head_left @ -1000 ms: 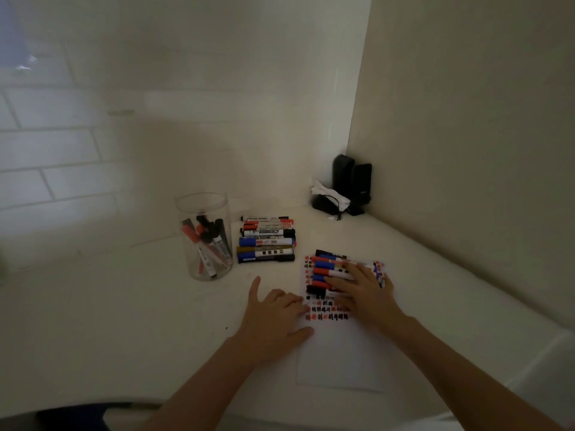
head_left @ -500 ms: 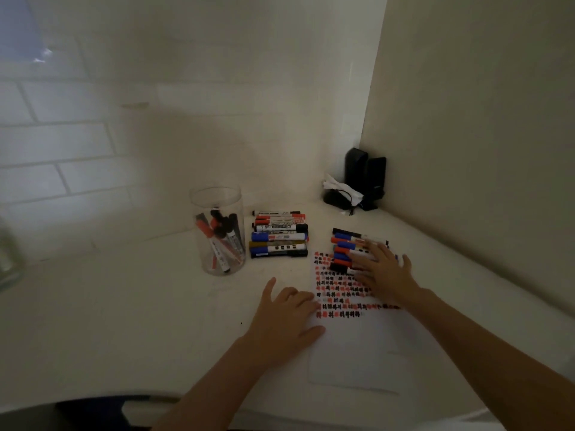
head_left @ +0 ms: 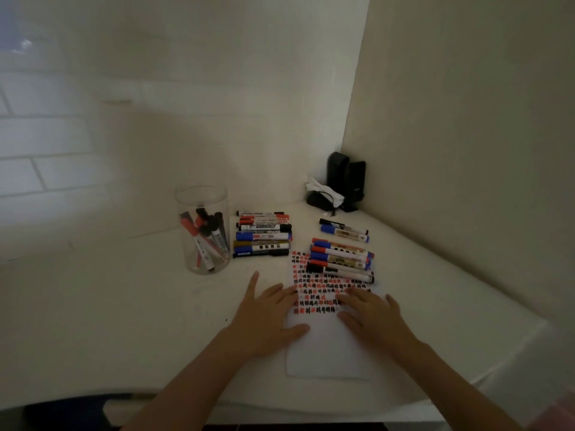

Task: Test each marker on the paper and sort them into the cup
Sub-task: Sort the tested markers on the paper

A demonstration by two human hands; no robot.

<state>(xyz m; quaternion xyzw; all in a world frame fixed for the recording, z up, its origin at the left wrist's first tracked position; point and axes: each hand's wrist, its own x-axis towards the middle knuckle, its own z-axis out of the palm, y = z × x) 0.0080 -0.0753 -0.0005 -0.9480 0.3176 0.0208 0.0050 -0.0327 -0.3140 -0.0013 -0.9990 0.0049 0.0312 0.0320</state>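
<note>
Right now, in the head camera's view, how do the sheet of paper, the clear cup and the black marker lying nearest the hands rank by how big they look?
1. Sheet of paper, largest, though it lies nearest the camera.
2. Clear cup, plainly smaller.
3. Black marker, a thin stick, smallest.

A dim corner of a home or office desk is suggested. A white tabletop (head_left: 93, 306) is set against a white brick-patterned wall (head_left: 46, 150) and a plain side panel (head_left: 466, 119). Small black desktop speakers (head_left: 345, 181) are tucked into the corner, beside a crumpled tissue (head_left: 323, 191).
</note>
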